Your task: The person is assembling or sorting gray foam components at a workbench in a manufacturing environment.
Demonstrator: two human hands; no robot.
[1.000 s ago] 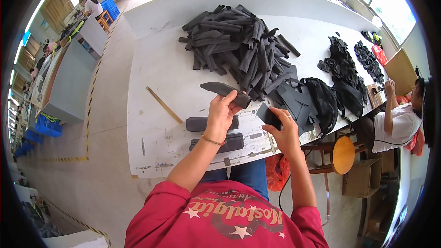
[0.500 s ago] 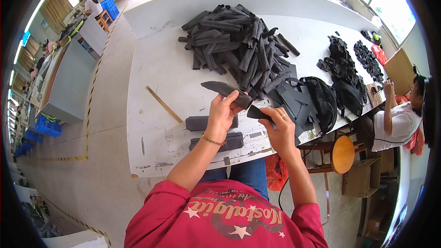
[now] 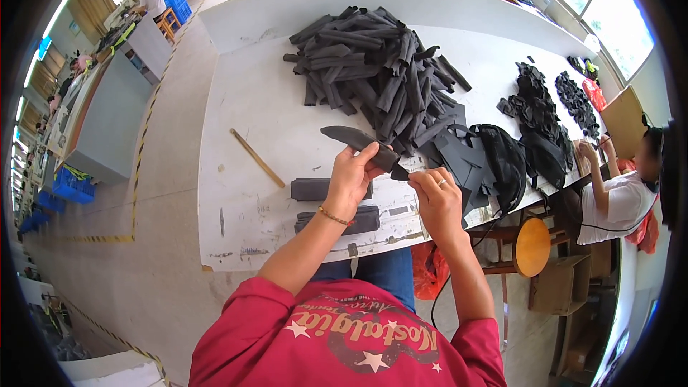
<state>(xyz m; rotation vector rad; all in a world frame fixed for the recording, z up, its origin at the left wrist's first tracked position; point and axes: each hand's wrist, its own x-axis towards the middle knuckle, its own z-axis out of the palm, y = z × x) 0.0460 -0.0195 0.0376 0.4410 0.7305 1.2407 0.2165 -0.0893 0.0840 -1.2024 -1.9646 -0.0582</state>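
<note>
My left hand [image 3: 351, 179] is closed around a dark fabric sleeve [image 3: 347, 135] above the white table. The sleeve's far end points up and left; its near end faces my right hand. In my right hand [image 3: 438, 199], the fingers pinch a thin black flat piece [image 3: 400, 173]. Part of that piece shows between the hands, and its other end appears to be inside the sleeve's opening. Below my left hand lie two neat stacks of dark folded strips, the upper stack [image 3: 309, 189] and the lower stack [image 3: 364, 219], both partly covered by my wrist and forearm.
A large heap of dark sleeves [image 3: 358, 64] covers the table's middle back. Flat black sheets [image 3: 459, 158] and a black backpack [image 3: 506, 168] lie to the right. A wooden stick [image 3: 256, 158] rests at left. Beyond a wooden stool [image 3: 532, 247], another person [image 3: 613, 197] works at right.
My right hand has moved nearer the sleeve. Less of the flat piece shows, its end apparently further inside the sleeve. The co-worker's hands have lowered.
</note>
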